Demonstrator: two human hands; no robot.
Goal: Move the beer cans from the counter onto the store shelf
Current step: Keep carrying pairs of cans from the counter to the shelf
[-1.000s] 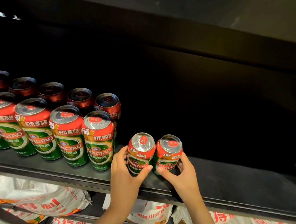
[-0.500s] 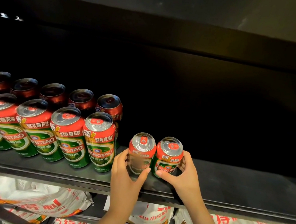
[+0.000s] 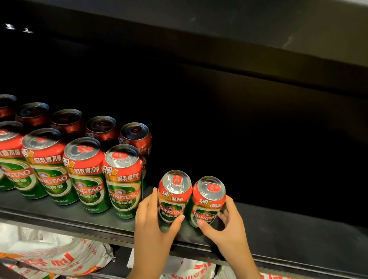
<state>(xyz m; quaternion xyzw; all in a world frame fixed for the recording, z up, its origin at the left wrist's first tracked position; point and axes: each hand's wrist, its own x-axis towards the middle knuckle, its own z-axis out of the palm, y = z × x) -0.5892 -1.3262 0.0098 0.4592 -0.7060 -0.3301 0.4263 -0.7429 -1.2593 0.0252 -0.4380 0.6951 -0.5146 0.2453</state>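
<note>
While left hand (image 3: 154, 221) and right hand (image 3: 228, 227) wrap two cans (image 3: 173, 197) mid-body, I judge them rigid, slick, heavy; keep side grip.

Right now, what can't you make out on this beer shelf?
- Back row cans: labels hidden by the front row, head view.
- Row's left end: cut off by the frame edge.
- Shelf back: too dark.
- Left hand and right hand cover their cans' bases.

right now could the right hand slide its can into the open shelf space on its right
Probably yes. The right hand grips the right-hand can from its outer side, and the black shelf beyond it looks bare. The left hand holds the other can on the far side, out of the way.
</note>
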